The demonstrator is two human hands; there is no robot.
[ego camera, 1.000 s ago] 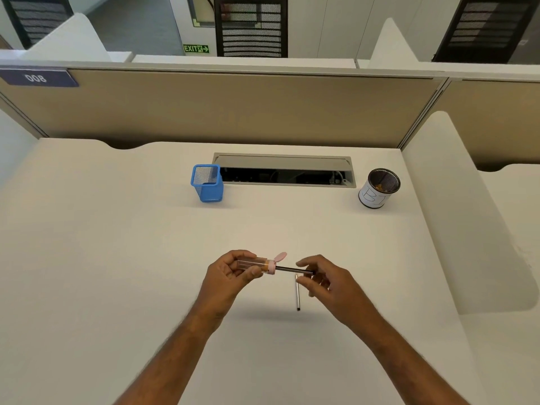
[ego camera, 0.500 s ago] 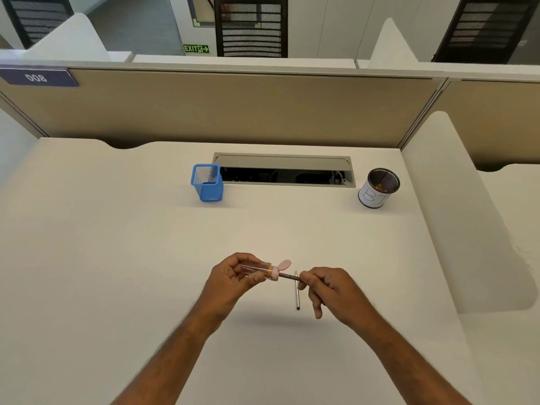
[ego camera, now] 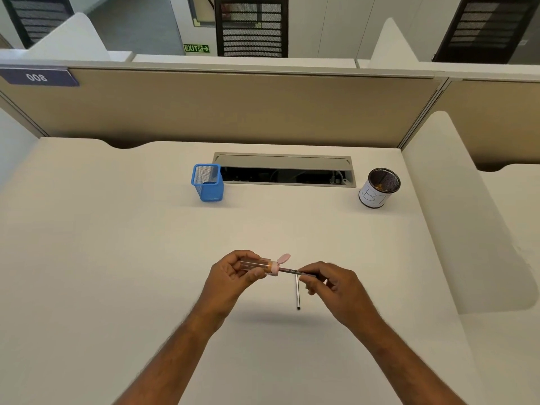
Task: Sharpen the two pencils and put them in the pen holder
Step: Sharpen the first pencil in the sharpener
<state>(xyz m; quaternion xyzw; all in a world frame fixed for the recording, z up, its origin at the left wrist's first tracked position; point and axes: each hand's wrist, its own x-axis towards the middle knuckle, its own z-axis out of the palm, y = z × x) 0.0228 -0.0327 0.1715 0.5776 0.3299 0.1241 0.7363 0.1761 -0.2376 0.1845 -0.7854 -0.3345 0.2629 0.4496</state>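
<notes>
My left hand (ego camera: 233,276) grips a clear tube-shaped sharpener (ego camera: 263,266) with a pink head and an open pink flap. A dark pencil (ego camera: 292,270) sticks into the pink head from the right, and my right hand (ego camera: 333,283) pinches its shaft. Both hands hover above the desk near its front middle. A second dark pencil (ego camera: 297,296) lies on the desk just below, pointing toward me, partly hidden by my right fingers. A blue mesh pen holder (ego camera: 208,183) stands at the back, left of centre.
A round black mesh cup with a white paper label (ego camera: 378,188) stands at the back right. An open cable tray (ego camera: 285,171) is sunk into the desk between the two containers. A tan partition (ego camera: 233,109) closes the back, and a white divider (ego camera: 467,223) borders the right.
My right hand has shifted along the pencil and turned its grip, with the fingers now more curled under. The sharpener and left hand stay almost in place.
</notes>
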